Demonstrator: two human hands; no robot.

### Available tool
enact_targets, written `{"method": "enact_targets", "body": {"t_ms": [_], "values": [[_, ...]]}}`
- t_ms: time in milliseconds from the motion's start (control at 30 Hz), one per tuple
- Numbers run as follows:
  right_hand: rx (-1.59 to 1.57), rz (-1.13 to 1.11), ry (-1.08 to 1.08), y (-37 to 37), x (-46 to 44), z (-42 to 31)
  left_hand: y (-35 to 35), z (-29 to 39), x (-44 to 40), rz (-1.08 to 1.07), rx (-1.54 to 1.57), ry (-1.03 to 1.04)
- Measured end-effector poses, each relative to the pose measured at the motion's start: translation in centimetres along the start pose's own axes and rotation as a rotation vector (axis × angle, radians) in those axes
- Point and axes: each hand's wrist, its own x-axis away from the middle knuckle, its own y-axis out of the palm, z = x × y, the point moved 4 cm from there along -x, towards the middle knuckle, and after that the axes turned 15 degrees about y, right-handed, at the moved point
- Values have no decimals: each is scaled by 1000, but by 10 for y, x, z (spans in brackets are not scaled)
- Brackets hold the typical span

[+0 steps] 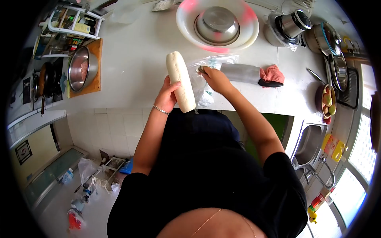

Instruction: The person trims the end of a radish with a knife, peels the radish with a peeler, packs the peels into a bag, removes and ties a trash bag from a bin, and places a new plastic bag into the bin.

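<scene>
Left hand point(167, 95): palm and some fingers hidden behind the gripped white radish point(179, 79). Right hand point(217, 80), beside that grip: fingertips unclear in plastic bag point(205, 97), bag print unreadable. Beyond the grip, plastic basin point(185, 24) cut off by top edge.

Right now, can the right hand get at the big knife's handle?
Probably yes: the black handle lies beside the right forearm, its near side open. But the right hand seems to be pinching the plastic bag, and the pink cloth partly covers the handle.
</scene>
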Motion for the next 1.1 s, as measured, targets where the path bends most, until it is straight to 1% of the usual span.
{"method": "enact_targets", "body": {"t_ms": [67, 100, 167, 267, 300, 333, 367, 400, 433, 467, 500, 533, 600, 633, 667, 733, 767, 867, 933, 1067, 1100], "values": [[179, 55, -95, 11, -32, -2, -1, -2, -1, 18, -35, 22], [177, 53, -106, 16, -46, 3, -2, -3, -1, 23, -25, 0], [-27, 113, -195, 18, -64, 10, -5, -9, -4, 18, -15, -24], [-10, 154, -199, -4, -29, -15, -14, -16, -7, -32, 10, -55], [4, 154, -118, -14, -13, -22, -12, -13, -7, -27, 9, -49], [3, 150, -124, -14, -5, -19, -4, -9, -4, -74, 57, -44], [-52, 81, 72, -9, -1, -6, 5, -5, -1, -121, 106, -42], [-107, 13, 269, -5, 4, 6, 11, -2, 2, -116, 105, -42], [-109, 10, 269, -4, 9, 10, 19, 3, 3, -122, 179, -18], [-141, 28, 214, -4, 13, 11, 25, 6, 3, -130, 251, 5], [-174, 47, 161, -4, 17, 10, 28, 8, -1, -163, 229, 42], [-178, 48, 165, -14, 23, -8, 29, 6, 0, -162, 226, 38], [-302, 4, 194, -36, 28, -42, 24, 2, -1, -62, 55, -1], [-168, 69, 123, -40, 25, -46, 25, 3, -2, -98, 32, 9], [-174, 75, 128, -40, 19, -47, 25, 4, -4, -104, 26, 3], [38, 228, -105, -43, 13, -63, 27, 5, -2, -53, 35, -21], [57, 256, -78, -42, 10, -67, 26, 4, -3, -53, 36, -26], [83, 235, -81, -39, -2, -77, 26, 3, -6, -47, 101, -71], [111, 236, -96, -35, -7, -80, 34, 11, -6, -115, 65, 31], [208, 230, -134, -31, -10, -85, 27, 5, -5, -94, 36, 19], [211, 229, -132, -30, -10, -86, 27, 4, -3, -66, -23, 30]]}}
